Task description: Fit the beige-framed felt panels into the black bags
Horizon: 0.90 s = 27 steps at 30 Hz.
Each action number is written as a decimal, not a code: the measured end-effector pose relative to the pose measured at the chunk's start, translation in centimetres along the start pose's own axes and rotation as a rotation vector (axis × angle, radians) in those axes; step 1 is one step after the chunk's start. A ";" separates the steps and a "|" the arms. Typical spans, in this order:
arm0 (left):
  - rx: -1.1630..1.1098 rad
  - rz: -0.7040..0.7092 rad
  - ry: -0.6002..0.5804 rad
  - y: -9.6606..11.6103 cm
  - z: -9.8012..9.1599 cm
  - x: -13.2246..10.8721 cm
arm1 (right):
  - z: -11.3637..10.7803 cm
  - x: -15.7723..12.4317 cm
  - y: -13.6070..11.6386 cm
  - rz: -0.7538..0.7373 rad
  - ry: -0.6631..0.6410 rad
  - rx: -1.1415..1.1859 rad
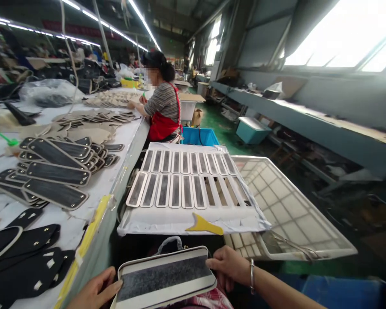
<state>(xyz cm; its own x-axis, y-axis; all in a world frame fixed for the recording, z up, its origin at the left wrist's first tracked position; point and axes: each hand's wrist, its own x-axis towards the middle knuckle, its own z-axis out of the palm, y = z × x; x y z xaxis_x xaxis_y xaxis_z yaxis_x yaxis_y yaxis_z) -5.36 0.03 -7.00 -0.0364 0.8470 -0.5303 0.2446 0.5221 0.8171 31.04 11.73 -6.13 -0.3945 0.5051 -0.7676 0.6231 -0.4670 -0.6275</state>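
Observation:
A long flat piece [164, 277] with a dark felt centre and pale border lies across my lap, held at both ends. My left hand [94, 292] grips its left end, fingers curled under the edge. My right hand [230, 268], with a bracelet on the wrist, clasps its right end. Just ahead stands a white tray [180, 221] with two rows of several similar pieces laid side by side; some slots at the right of the near row are bare. A yellow scraper [204, 225] rests on the tray's front edge.
To the left runs a long worktable [116, 171] with piles of dark pieces [54, 171] and black straps [22, 253]. A wire-grid tray [289, 206] sits on the right. A co-worker in a red apron [162, 107] works further along the table. Blue bins [199, 136] stand on the floor.

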 end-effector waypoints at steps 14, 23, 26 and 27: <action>0.874 0.609 -0.419 13.7 11.7 4.8 | 0.4 -2.1 -3.9 -0.682 0.385 -1.023; 0.925 0.574 -0.396 12.6 12.4 4.5 | 0.4 -2.2 -4.3 -0.649 0.259 -1.232; 0.974 0.569 -0.372 11.9 12.7 4.5 | 0.0 -2.2 -4.5 -0.664 0.191 -1.264; 0.992 0.570 -0.358 11.6 12.8 4.5 | -0.1 -2.2 -4.5 -0.671 0.176 -1.268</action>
<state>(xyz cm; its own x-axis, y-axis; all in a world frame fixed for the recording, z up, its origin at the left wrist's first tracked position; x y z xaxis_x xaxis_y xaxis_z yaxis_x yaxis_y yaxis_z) 9.72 8.57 -2.80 0.5533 0.7731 -0.3101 0.7839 -0.3573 0.5077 29.22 12.80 -1.62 -0.8194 0.4912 -0.2955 0.5624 0.7885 -0.2488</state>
